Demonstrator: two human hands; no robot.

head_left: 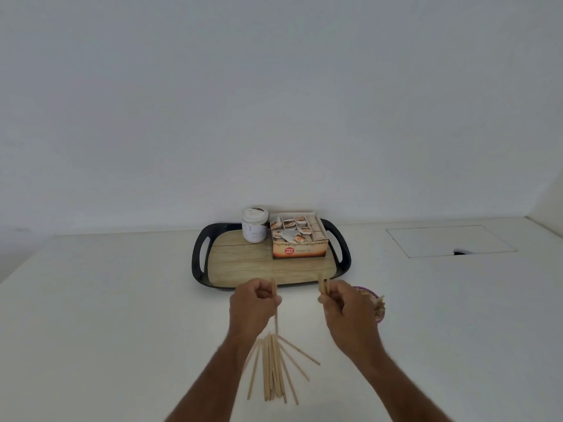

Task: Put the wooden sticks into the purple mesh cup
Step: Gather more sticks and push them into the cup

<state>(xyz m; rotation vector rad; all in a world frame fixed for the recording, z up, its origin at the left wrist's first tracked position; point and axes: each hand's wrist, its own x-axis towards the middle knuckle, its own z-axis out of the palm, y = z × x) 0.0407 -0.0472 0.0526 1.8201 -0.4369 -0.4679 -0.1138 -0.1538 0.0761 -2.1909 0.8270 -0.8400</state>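
Presently both hands are pinched shut on thin wooden sticks; the left hand [254, 303] lifts one slender stick upright from the fanned pile of wooden sticks [274, 368] lying near the table's [106, 315] front edge, likely to separate it; the right hand [344, 309] grips a couple, ends upward, just beside the purple mesh cup [376, 306], which already bristles with sticks; behind sits a black-rimmed, wood-grain tray [240, 263] toward the back edge.
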